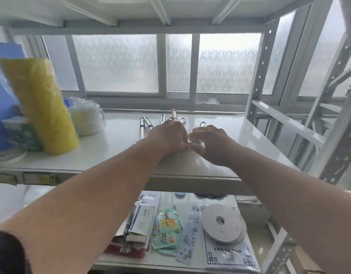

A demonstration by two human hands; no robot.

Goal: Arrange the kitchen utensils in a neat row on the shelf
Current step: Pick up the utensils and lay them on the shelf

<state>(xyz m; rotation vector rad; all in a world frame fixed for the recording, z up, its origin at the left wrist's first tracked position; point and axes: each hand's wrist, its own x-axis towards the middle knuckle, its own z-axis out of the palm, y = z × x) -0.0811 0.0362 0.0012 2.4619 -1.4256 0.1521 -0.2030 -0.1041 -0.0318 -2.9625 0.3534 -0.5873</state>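
Note:
Several metal utensils (145, 125) lie side by side on the white shelf (115, 147), their handle ends pointing toward the window. One has a copper-coloured handle (174, 114). My left hand (168, 136) lies flat over the middle of the row, covering most of it. My right hand (212, 143) rests just to the right, palm down, fingers spread over the rightmost utensil, whose handle tip (202, 123) sticks out behind it. The thumbs of both hands nearly touch. Which utensils my fingers touch is hidden.
A yellow plastic roll (42, 107), a blue board (2, 86), a white tape roll (87, 119) and a green packet (22, 133) crowd the shelf's left end. A grey steel upright (338, 115) stands on the right. The lower shelf holds packets and a tape roll (222, 222).

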